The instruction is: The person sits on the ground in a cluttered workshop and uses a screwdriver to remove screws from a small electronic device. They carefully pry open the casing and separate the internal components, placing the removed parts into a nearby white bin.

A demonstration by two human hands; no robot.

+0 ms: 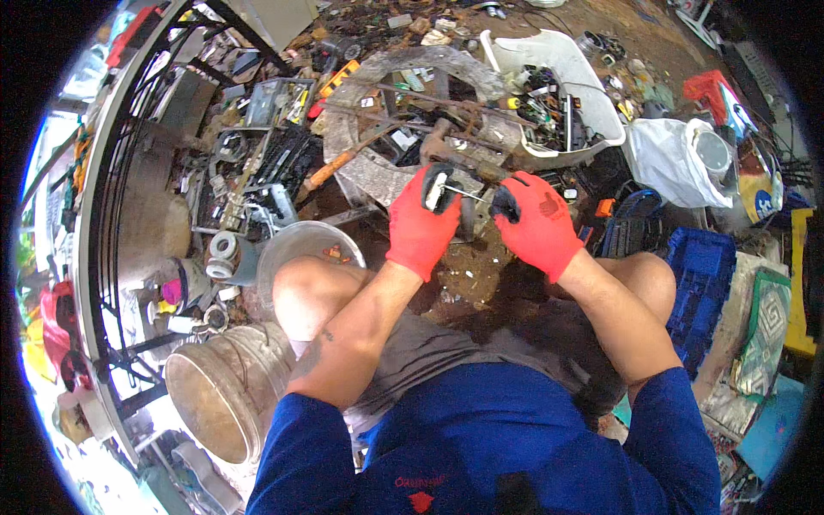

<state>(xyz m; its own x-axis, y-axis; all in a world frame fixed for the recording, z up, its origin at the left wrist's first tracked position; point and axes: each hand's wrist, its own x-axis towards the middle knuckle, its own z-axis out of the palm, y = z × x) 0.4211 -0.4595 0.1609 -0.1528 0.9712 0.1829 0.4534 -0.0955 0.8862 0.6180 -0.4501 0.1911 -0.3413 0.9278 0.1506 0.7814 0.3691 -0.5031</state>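
Here, the left red-gloved hand (pixel 422 221) grips a small white block (pixel 438 190); the right red-gloved hand (pixel 537 221) pinches its thin metal rod (pixel 468 196), scrap crowding close beyond the grey stone ring (pixel 360 176).

Even daylight, overexposed glare at left, heavy fisheye bending, dark corners.

- A white plastic bag (pixel 674 159) is lying bunched at the upper right, just right of the white tub.
- A flat printed packet (pixel 762 330) with a grey and green geometric pattern is leaning at the right edge.
- A yellow and blue printed wrapper (pixel 757 196) is showing beyond the bag.
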